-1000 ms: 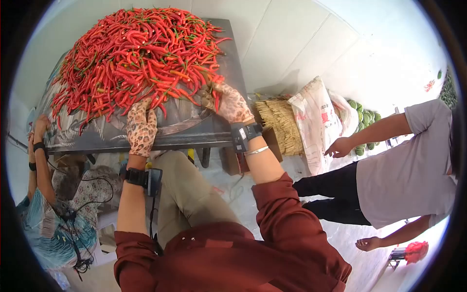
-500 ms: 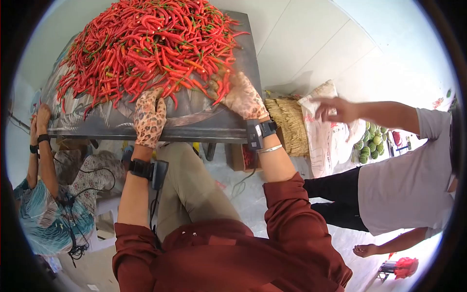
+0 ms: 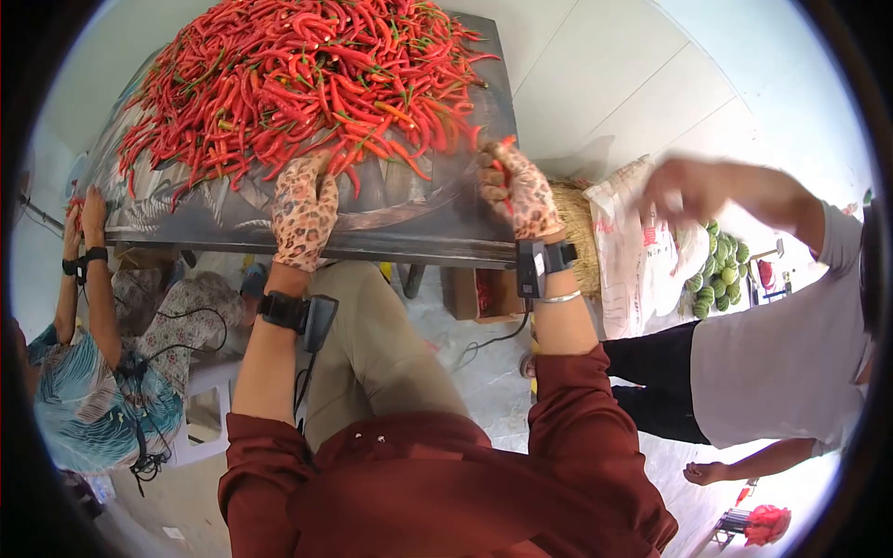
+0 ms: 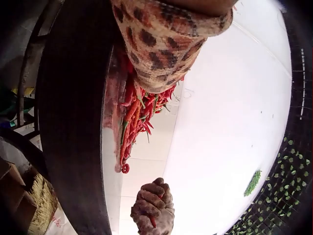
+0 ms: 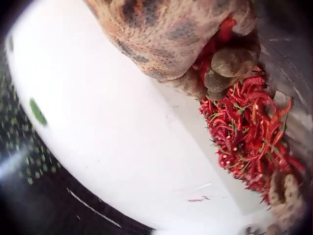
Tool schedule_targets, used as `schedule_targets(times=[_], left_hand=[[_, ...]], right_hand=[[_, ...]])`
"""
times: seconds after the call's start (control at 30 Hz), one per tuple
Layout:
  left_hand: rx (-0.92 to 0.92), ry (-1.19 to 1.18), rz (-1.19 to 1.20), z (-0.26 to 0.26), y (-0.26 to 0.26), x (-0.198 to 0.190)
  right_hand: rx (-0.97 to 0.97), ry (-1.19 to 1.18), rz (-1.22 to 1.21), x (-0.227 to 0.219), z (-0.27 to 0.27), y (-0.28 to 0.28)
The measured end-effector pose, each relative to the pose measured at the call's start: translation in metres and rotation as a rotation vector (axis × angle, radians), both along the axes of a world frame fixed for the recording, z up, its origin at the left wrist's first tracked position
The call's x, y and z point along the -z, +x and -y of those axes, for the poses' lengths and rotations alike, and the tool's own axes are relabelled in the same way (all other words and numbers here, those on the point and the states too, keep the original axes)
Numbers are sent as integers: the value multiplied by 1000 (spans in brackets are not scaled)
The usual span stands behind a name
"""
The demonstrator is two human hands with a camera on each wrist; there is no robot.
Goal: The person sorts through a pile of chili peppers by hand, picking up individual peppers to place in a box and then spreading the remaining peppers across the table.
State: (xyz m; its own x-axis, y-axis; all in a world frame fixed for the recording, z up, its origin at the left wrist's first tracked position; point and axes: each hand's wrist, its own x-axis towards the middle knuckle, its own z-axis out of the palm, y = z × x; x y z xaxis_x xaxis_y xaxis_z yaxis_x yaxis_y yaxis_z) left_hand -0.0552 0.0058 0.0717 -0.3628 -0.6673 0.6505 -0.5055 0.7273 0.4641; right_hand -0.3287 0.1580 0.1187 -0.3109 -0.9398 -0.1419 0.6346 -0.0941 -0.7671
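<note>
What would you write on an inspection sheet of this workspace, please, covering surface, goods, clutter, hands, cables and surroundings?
Surface: dark table, partly bare along its near edge.
Goods: large heap of red peppers, some with green stems.
Clutter: cardboard box low beside the table.
Left hand: gloved, at the heap's near edge; any grip is hidden.
Right hand: gloved, grips red pepper beside the heap.
Cables: black cable hangs from the right wrist device.
Surroundings: person in blue patterned top on the left; person in pale shirt, white sack and green melons on the right.
</note>
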Motion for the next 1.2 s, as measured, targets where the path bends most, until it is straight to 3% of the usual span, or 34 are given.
schedule_targets(times=[0.1,0.17,0.2,0.23,0.3,0.33,0.4,0.47,0.5,0.57,0.63,0.7,0.77,0.83,0.9,0.97,1.0,1.1,1.13,1.2], left_hand=[[-48,66,92,-4,-2,-8],[-53,93,136,-6,-2,-12],[-46,51,124,-5,-3,-8],[-37,10,111,-3,-4,-6],[-46,25,137,1,-5,-8],[-30,78,160,3,-6,-10],[-12,191,209,4,-6,-21],[-60,82,247,12,-5,-13],[-103,-21,282,15,-4,-10],[-90,25,284,17,-5,-15],[-57,230,305,14,-5,-28],[-50,160,286,19,-3,-21],[-38,182,322,21,-2,-21],[-47,199,376,20,-1,-29],[-73,252,401,20,-1,-31],[-50,197,347,29,4,-29],[-79,197,328,30,5,-36],[-118,162,306,35,10,-40],[-89,152,298,36,12,-39],[-27,168,299,30,12,-48]], right_hand=[[-47,21,-184,-27,4,6],[14,312,-995,-49,18,25],[-23,316,-1173,-51,26,31],[-29,312,-1169,-39,41,27],[-90,-132,-1886,-14,74,20],[-160,-36,-1796,-10,84,23],[-125,36,-1831,-14,99,44],[-108,203,-1875,-17,112,62],[-107,201,-1873,-18,114,68],[-158,290,-2037,-22,118,77],[-158,256,-2051,-16,126,76],[-192,220,-2044,-11,129,69],[-247,237,-1995,-9,129,62],[-83,152,-1848,-8,119,56],[-182,173,-1799,-19,118,46],[-166,255,-1400,-28,112,39],[-151,143,-1158,-37,101,42],[-113,211,-1116,-46,95,32],[-66,183,-1305,-40,98,22],[-111,265,-1408,-48,95,21]])
